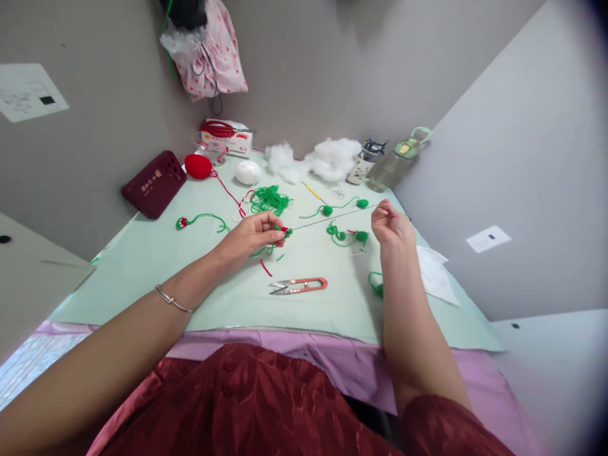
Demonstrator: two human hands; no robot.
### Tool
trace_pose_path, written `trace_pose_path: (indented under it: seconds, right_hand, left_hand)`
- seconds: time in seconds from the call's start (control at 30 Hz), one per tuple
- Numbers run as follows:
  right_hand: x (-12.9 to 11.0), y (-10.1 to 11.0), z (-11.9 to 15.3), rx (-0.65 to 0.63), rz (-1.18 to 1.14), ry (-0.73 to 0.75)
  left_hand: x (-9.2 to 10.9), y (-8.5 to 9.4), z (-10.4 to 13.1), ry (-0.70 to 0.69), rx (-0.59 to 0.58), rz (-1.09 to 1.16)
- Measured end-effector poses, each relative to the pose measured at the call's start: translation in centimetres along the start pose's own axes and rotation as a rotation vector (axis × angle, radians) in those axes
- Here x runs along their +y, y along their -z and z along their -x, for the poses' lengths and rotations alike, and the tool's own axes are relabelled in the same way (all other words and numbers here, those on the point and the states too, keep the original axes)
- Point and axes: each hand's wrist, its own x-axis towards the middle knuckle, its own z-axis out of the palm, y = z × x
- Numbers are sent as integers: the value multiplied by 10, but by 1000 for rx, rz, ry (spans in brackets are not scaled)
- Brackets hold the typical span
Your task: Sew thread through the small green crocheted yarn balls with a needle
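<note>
Thread [332, 217] runs straight from a red-and-green yarn piece [285, 232], pinched by left fingers [272, 237], to right fingers [384, 206] pinching it at 3 o'clock; snips [311, 285] lie on the worktop [228, 291] at 6 o'clock.

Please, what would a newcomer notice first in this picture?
Probably the dark thread, pulled tight between the left hand, which holds a small red and green piece, and the raised right hand. Next, perhaps, the orange-handled snips lying in front of them, and the fluffy white stuffing at the back.
</note>
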Motion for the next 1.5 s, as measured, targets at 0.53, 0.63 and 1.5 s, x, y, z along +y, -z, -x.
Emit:
trace_pose_path:
  seconds: [0.53,0.63,1.5]
  right_hand:
    - [-42,-111,59,-295,85,-12]
    - [-49,-142,81,-521,194,28]
    - [-50,-149,88,-236,320,200]
  left_hand:
    - [2,-1,-1,36,31,102]
    - [3,-1,0,53,14,111]
    - [-1,-2,-3,1,171,109]
